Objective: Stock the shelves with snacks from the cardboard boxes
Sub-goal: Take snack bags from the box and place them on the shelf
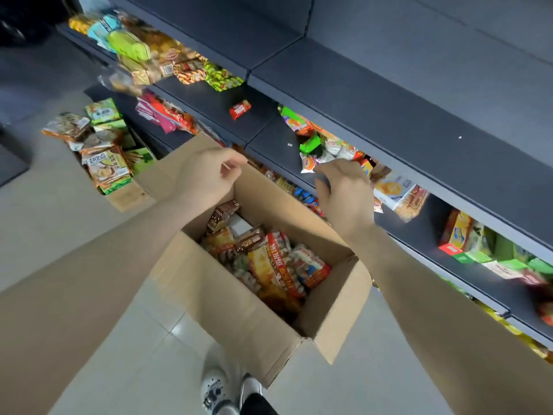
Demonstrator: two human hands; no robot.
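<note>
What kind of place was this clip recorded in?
Most likely a small shop or convenience store aisle: dark tiered shelves partly filled with packaged snacks, and an open cardboard box of more snack packs standing on the tiled floor.

An open cardboard box (215,295) sits near centre with its flaps up, about half full of mixed snack packets (278,259) in red, brown and orange. A second box (128,199) at far left holds green and orange packets (104,166). Dark grey shelves (389,109) run along the right, with loose packets scattered on them.
</note>
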